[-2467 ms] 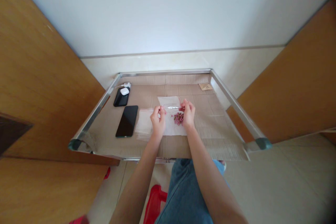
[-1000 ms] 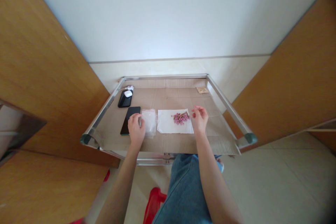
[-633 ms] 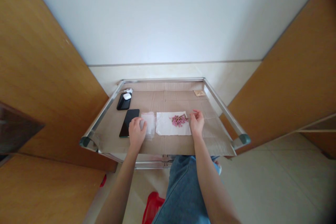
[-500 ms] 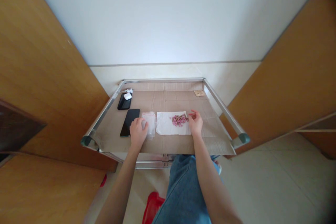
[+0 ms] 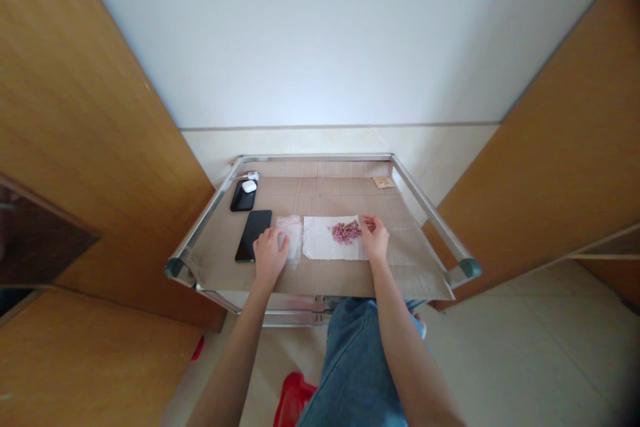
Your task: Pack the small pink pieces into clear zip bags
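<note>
Head camera looks down on both my hands at the near side of a metal-framed bench (image 5: 315, 157) lined with a cardboard sheet (image 5: 325, 197). My left hand (image 5: 270, 257) lies palm-down, fingers loose and open, its fingertips resting on a clear plastic bag (image 5: 295, 240): pressing it, not pinching it. My right hand (image 5: 375, 240) is curled, thumb and forefinger drawn close together, at the right edge of a white paper sheet (image 5: 320, 240), just beside a small heap of pink pellets (image 5: 346, 232). Those fingertips look empty, though the view is too small to be sure.

The heap lies on the right half of the paper, and the bag lies flat just beside the paper's left edge. A flat palm suits thin plastic, since it pins the bag without creasing it; a light fingertip pinch takes pellets without scattering the heap.

Toward the far-left corner, a black phone (image 5: 253, 235) lies just beside the bag, and a second dark phone (image 5: 243, 199) carries a white earbud case (image 5: 249, 186), with a white cable (image 5: 253, 176) behind it. A small tan card (image 5: 383, 182) sits near the far-right corner — its print is too small to read, and no brand shows anywhere.
</note>
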